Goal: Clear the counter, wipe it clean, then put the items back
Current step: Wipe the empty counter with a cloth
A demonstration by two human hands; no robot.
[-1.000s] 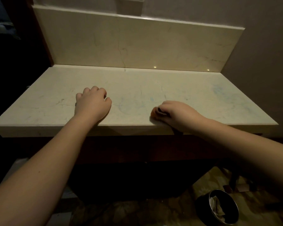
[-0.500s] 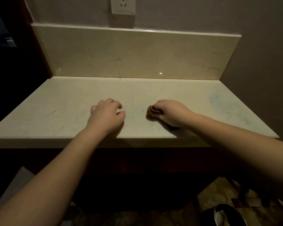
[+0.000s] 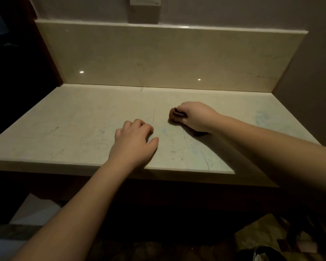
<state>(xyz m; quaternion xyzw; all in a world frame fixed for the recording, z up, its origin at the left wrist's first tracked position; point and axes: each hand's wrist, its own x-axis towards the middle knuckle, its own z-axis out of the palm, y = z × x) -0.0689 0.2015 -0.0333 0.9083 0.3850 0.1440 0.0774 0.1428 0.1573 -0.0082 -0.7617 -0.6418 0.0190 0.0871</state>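
The right hand (image 3: 195,116) clenches a small dark wad (image 3: 175,114), apparently the wiper, pressed on the bare counter (image 3: 73,125) mid-surface. The left hand (image 3: 135,143) rests loosely curled, holding nothing. Risk: so small a wad may leave the bluish smears (image 3: 262,117) at right unwiped.

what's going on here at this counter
A person is wiping a pale stone counter. The right hand presses a small wadded brown cloth onto the middle of the surface, grip closed around it. The left hand rests loosely curled on the counter nearer the front edge, holding nothing. No items sit on the counter, so clearing looks done and putting things back has not begun. Faint bluish smears show toward the right side.
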